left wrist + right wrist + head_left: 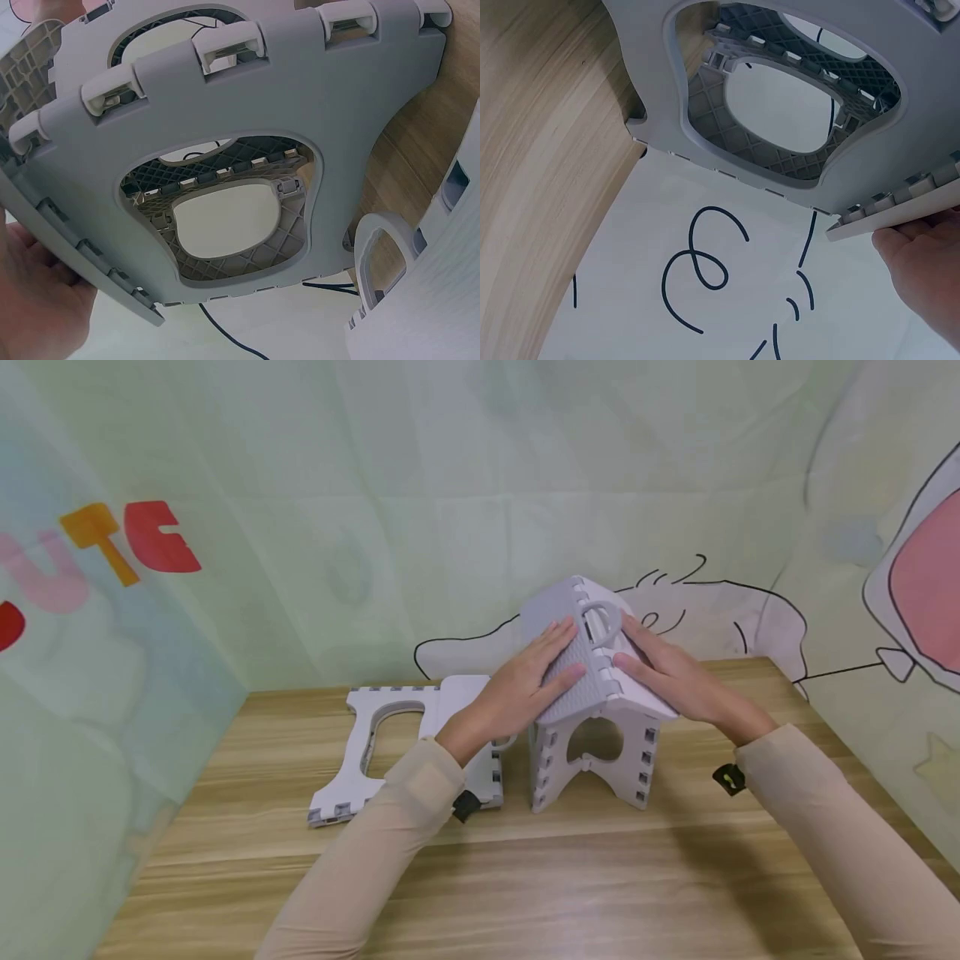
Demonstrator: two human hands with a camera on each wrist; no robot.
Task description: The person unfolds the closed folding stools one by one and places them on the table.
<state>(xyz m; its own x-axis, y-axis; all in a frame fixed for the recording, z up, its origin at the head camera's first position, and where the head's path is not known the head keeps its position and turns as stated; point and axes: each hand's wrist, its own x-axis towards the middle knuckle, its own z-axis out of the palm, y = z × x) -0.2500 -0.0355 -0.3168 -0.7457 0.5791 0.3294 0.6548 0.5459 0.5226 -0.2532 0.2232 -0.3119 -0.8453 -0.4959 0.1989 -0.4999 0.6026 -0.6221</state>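
Observation:
A folding step stool (595, 731), white and grey, stands on its legs with its hinged top panels peaked like a roof. My left hand (517, 681) rests on the left top panel, fingertips and thumb pointing at the ridge. On the right panel lies my right hand (675, 681), its fingers stretched toward the handle loop (602, 622) at the ridge. From the left wrist, the side wall (352, 112) with its large oval opening shows beside the left hand (41, 292). In the right wrist view, the right hand (926, 266) lies against the slanted panel, its fingertips hidden.
A second step stool (367, 714), folded flat, lies on the wooden table (570, 893) left of the standing one. Its handle (367, 255) sticks out toward the standing stool's legs. Behind the table hangs a printed cloth (375, 527). Dark wrist devices (729, 778) hang below both sleeves.

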